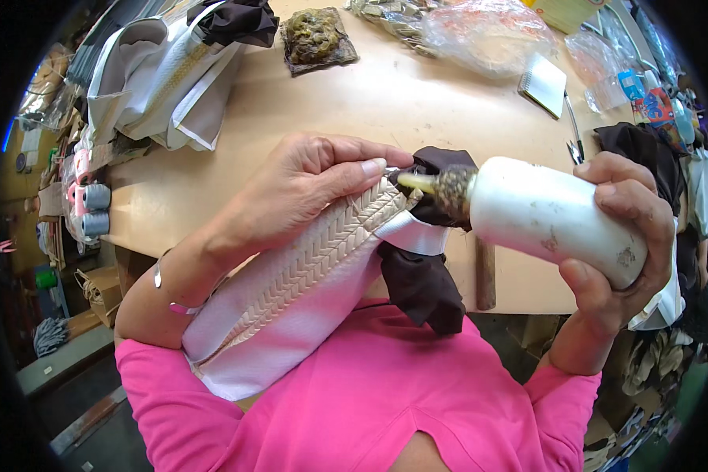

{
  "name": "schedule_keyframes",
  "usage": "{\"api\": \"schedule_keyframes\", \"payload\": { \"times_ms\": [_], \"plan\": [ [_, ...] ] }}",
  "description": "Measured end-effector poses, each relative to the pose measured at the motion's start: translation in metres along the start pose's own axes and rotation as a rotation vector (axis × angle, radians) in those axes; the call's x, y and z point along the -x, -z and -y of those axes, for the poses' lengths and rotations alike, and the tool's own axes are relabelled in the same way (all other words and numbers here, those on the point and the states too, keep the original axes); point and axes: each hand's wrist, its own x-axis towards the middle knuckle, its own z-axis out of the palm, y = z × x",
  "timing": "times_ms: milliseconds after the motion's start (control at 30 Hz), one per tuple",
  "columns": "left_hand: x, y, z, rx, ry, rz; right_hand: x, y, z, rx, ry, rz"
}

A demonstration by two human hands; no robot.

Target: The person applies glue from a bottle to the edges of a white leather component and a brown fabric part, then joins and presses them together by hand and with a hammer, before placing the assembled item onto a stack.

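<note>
I see the left hand [315, 177] pinching the far end of a white piece with woven band [315, 275], which slopes from near left to the middle. The right hand [637, 216] curls around a white bottle [554, 214] — its long axis runs leftward, nozzle [417, 182] toward this pinch. Whether it touches the dark cloth [423, 287], I cannot tell.
</note>
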Motion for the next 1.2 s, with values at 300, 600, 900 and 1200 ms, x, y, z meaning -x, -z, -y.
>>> {"api": "schedule_keyframes", "payload": {
  "times_ms": [300,600,900,1200],
  "plan": [
    [-0.0015,-0.0008,0.0021,0.015,-0.03,0.008,-0.0043,-0.0003,0.0001,0.016,0.031,0.035],
    [-0.0044,-0.0003,0.0027,0.01,-0.027,-0.004,-0.0037,-0.0005,0.0017,0.047,0.004,0.026],
    [-0.0034,0.0,0.0017,0.035,-0.052,-0.037,0.0019,-0.0036,-0.0014,0.021,-0.03,-0.023],
    [-0.004,0.0002,0.0057,0.055,-0.085,-0.068,0.0041,-0.0023,0.0019,0.017,-0.074,-0.042]
  ]
}}
